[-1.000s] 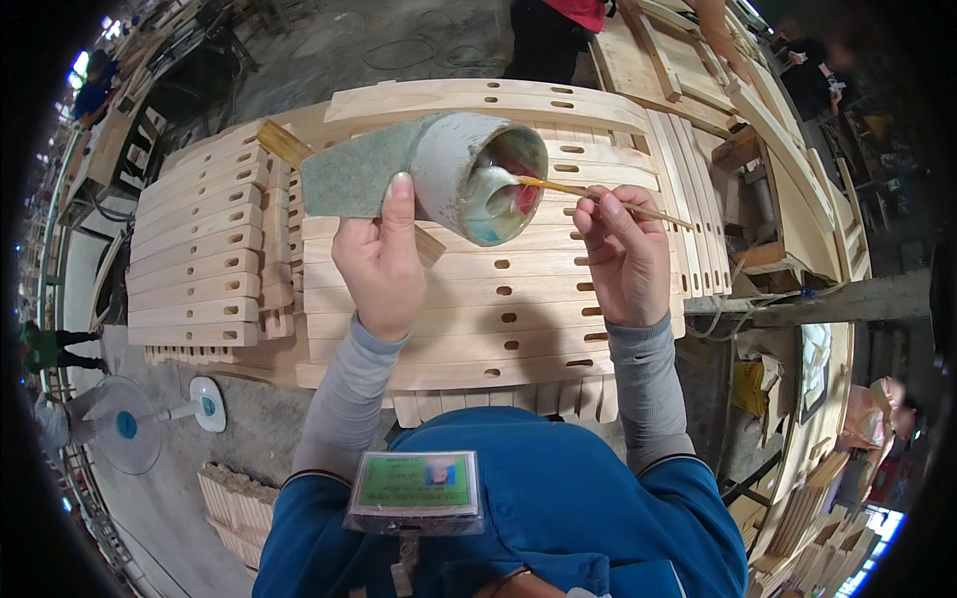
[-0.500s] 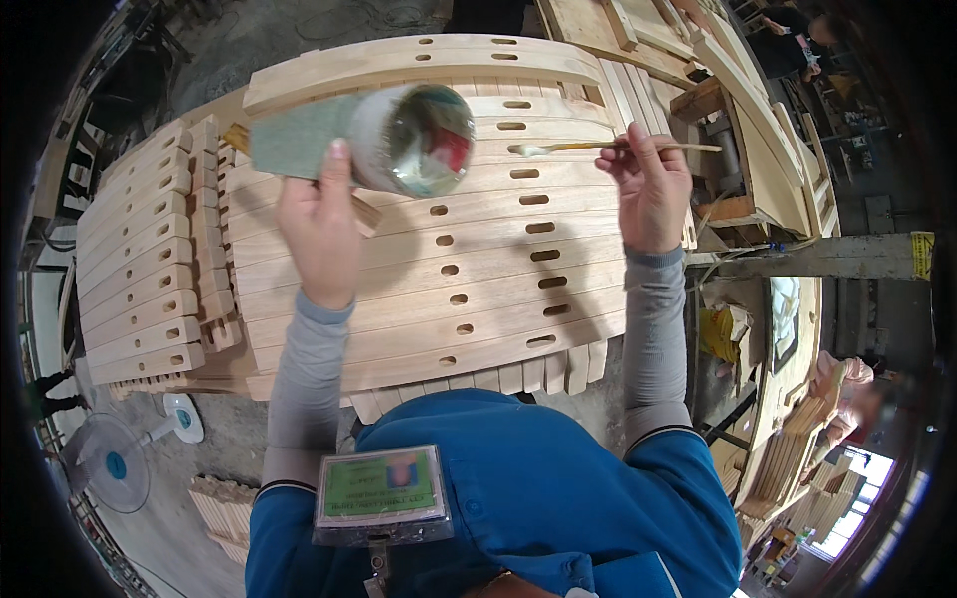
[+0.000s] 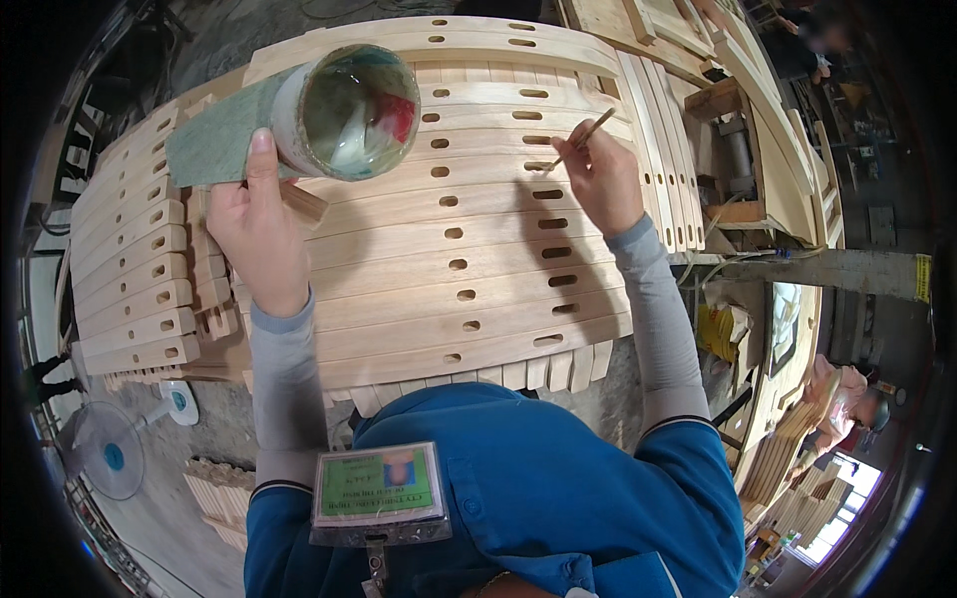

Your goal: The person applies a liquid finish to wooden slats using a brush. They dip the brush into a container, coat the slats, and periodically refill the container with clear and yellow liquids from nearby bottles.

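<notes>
My left hand [image 3: 261,234] is closed around the green flat handle [image 3: 221,130] of a round glue pot [image 3: 288,122], held tilted above the boards. Whitish, glossy glue and a red patch show inside the pot. My right hand [image 3: 606,181] pinches a thin wooden glue brush [image 3: 598,124]. Its lower end points down at a slot [image 3: 539,166] in one of the pale wooden slats [image 3: 379,234]; whether the tip is inside cannot be made out. The slats lie side by side, with oval slots in two rows. A small wood block [image 3: 305,204] shows beneath the pot.
More slotted slats [image 3: 130,259] are stacked at the left. A wooden frame [image 3: 763,130] and a metal beam [image 3: 837,261] stand at the right. A white fan [image 3: 115,453] stands on the floor at lower left. Another person [image 3: 842,404] is at far right.
My left hand has carried the glue pot left and slightly up. My right hand has moved left, turning the brush from level to pointing down at a slot.
</notes>
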Demonstrator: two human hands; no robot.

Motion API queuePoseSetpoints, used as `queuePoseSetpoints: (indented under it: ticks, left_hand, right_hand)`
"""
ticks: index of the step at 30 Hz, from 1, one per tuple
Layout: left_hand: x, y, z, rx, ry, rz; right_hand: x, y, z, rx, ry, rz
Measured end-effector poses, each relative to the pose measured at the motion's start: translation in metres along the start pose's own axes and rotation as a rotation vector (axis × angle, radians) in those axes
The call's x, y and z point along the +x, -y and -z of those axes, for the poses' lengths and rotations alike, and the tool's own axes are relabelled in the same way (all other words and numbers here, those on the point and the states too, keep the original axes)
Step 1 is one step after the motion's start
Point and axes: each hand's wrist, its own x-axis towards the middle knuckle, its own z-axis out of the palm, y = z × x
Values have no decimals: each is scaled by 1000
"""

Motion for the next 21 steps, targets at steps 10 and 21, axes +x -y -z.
queuePoseSetpoints:
  ticks: [10, 21]
  left_hand:
    - [-2, -4, 5, 13, 30, -45]
    - [-8, -16, 9, 62, 58, -91]
  right_hand:
    - [5, 3, 9, 28, 52, -83]
    - [-15, -9, 49, 512, -17, -314]
